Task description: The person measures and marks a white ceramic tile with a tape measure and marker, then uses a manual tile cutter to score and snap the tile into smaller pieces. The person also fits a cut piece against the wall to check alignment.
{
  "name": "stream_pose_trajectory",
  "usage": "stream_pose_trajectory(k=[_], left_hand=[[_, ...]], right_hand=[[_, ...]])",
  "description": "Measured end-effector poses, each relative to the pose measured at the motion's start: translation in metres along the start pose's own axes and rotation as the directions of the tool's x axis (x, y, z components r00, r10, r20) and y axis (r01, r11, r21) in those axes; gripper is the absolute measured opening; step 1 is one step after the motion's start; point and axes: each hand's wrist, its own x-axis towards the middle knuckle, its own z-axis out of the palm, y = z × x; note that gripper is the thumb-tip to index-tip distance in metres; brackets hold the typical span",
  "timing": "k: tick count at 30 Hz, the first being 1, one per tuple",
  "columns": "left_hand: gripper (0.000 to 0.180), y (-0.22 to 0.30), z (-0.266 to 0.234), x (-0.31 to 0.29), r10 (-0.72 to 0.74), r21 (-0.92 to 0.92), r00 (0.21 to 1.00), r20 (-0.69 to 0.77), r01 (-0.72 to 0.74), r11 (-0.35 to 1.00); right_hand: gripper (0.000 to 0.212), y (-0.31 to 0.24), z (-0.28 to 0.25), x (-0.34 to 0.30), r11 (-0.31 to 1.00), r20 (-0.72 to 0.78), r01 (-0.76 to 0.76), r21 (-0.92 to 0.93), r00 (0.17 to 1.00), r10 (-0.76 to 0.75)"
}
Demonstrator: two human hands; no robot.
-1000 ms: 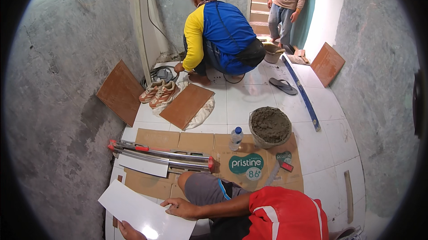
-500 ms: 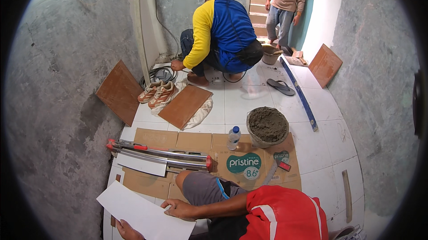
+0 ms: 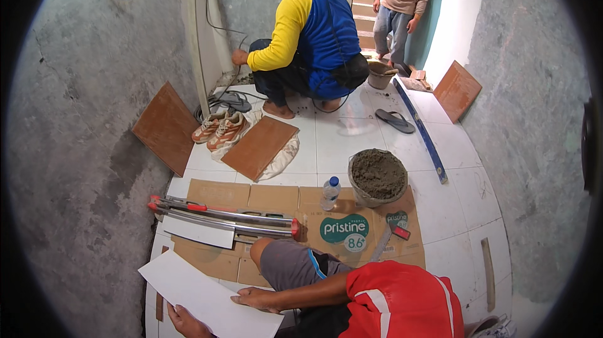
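Note:
A white tile (image 3: 207,294) is tilted low at the left, supported by both my hands. My left hand (image 3: 187,321) grips its lower left edge, some fingers hidden beneath. My right hand (image 3: 256,299) reaches across from the right and holds the upper right edge, fingers along the rim. Just beyond the tile lies a manual tile cutter (image 3: 223,212) with metal rails and red ends, on flattened cardboard (image 3: 220,193). Another white tile piece (image 3: 200,231) rests under its rails.
A bucket of wet mortar (image 3: 378,176) and a water bottle (image 3: 330,193) stand on the cardboard, near a red-handled tool (image 3: 400,232). Brown tiles (image 3: 260,147), shoes (image 3: 227,129), a sandal (image 3: 395,121) and a blue level (image 3: 422,134) lie farther off. A co-worker (image 3: 308,43) squats; another person (image 3: 402,5) stands behind.
The white tile and my left hand have shifted slightly right and up. My right hand's fingers lie straighter along the edge. The squatting co-worker has raised a hand with a dark cable.

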Motion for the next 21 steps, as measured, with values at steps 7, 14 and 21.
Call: stream_pose_trajectory(k=[7, 14, 21], left_hand=[[0.042, -0.007, -0.009, 0.002, 0.169, 0.203, 0.977, 0.132, -0.194, 0.96], [0.044, 0.019, 0.013, -0.003, -0.247, -0.131, 0.969, -0.009, 0.244, 0.961], [0.063, 0.033, 0.001, 0.006, -0.477, -0.128, 0.874, -0.094, 0.464, 0.876]], right_hand=[[0.045, -0.009, 0.0, -0.004, 0.992, -0.039, 0.099, -0.074, 0.994, -0.102], [0.045, -0.002, -0.013, -0.003, 0.97, -0.094, 0.203, -0.133, 0.972, -0.216], [0.035, -0.048, -0.041, -0.005, 0.836, -0.251, 0.338, -0.432, 0.845, -0.472]])
